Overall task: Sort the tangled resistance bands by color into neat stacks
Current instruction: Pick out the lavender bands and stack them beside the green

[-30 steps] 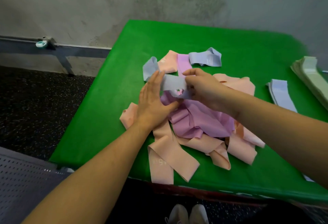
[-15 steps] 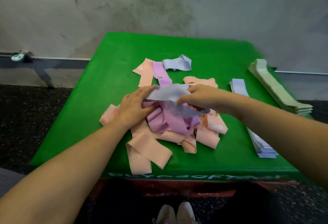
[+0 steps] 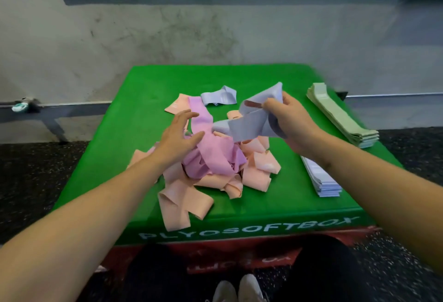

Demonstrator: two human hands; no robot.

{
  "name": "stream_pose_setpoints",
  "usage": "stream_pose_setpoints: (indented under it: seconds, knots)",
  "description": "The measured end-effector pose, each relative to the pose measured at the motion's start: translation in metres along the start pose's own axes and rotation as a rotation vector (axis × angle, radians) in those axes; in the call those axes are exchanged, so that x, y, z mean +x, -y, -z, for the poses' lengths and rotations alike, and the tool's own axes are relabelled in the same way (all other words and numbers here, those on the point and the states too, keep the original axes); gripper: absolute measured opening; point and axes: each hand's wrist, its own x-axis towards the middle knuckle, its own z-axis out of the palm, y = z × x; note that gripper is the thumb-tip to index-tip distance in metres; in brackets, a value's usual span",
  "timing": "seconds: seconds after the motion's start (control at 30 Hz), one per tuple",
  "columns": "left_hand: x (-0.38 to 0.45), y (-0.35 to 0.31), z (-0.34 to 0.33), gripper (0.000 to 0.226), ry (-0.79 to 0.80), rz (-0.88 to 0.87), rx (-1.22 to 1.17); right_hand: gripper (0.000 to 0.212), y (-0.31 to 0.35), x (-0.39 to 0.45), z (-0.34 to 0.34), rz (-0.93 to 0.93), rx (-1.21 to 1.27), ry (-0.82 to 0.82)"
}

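Observation:
A tangled heap of bands lies mid-table: purple bands (image 3: 211, 155) on top, peach bands (image 3: 182, 201) spread under and around them. My right hand (image 3: 290, 122) grips a pale blue band (image 3: 249, 124) lifted just above the heap's right side. My left hand (image 3: 179, 134) rests with spread fingers on the heap's left side, touching the purple bands. Another pale blue band (image 3: 219, 97) lies loose behind the heap. A neat pale blue stack (image 3: 321, 179) sits at the right, partly hidden by my right arm. A green stack (image 3: 342, 117) lies at the far right.
The bands lie on a green soft box (image 3: 143, 100) with white lettering on its front edge. A grey wall with a rail stands behind it. Dark speckled floor surrounds the box, and my shoes (image 3: 237, 289) show below its front edge.
My right hand has pulled the pale blue band up and to the right, off the heap. My left hand stayed on the heap with fingers spread. The camera view tilted up.

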Motion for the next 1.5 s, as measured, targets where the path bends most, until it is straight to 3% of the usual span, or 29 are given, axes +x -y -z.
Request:
stream_pose_setpoints:
  seconds: [0.13,0.23,0.4,0.53,0.63,0.73,0.83,0.97,1.07,1.23,1.5]
  knots:
    - [-0.015,-0.057,-0.008,0.049,0.081,-0.028,-0.432,0.023,0.006,-0.022,0.014,0.024,0.066,0.161]
    - [-0.031,-0.097,-0.017,0.040,0.178,0.046,-0.677,0.030,0.007,-0.040,0.021,-0.031,0.168,0.287]
    - [-0.056,-0.129,-0.034,0.031,0.320,0.084,-0.695,0.048,0.008,-0.063,0.033,-0.166,0.251,0.319]
    - [-0.073,-0.144,-0.042,0.016,0.347,0.130,-0.836,0.034,0.008,-0.077,0.044,-0.171,0.265,0.353]
    - [-0.083,-0.146,-0.047,0.017,0.375,0.093,-0.847,0.030,0.010,-0.087,0.050,-0.137,0.263,0.452]
    - [-0.091,-0.154,-0.054,0.019,0.412,0.067,-0.786,0.025,0.010,-0.096,0.055,-0.186,0.363,0.432]
    - [-0.095,-0.160,-0.063,0.009,0.355,0.078,-0.748,0.021,0.006,-0.100,0.061,-0.195,0.338,0.361]
    - [-0.096,-0.155,-0.060,0.010,0.180,0.198,-0.860,0.011,-0.003,-0.108,0.074,-0.277,0.070,0.373]
    - [-0.095,-0.148,-0.048,0.013,0.085,0.268,-0.859,0.031,-0.012,-0.112,0.081,-0.279,-0.029,0.377]
    - [-0.095,-0.150,-0.038,0.012,0.046,0.284,-0.894,0.021,-0.024,-0.119,0.079,-0.249,-0.195,0.260]
    - [-0.103,-0.159,-0.032,0.022,0.077,0.225,-0.863,0.015,-0.034,-0.121,0.068,-0.172,0.139,0.197]
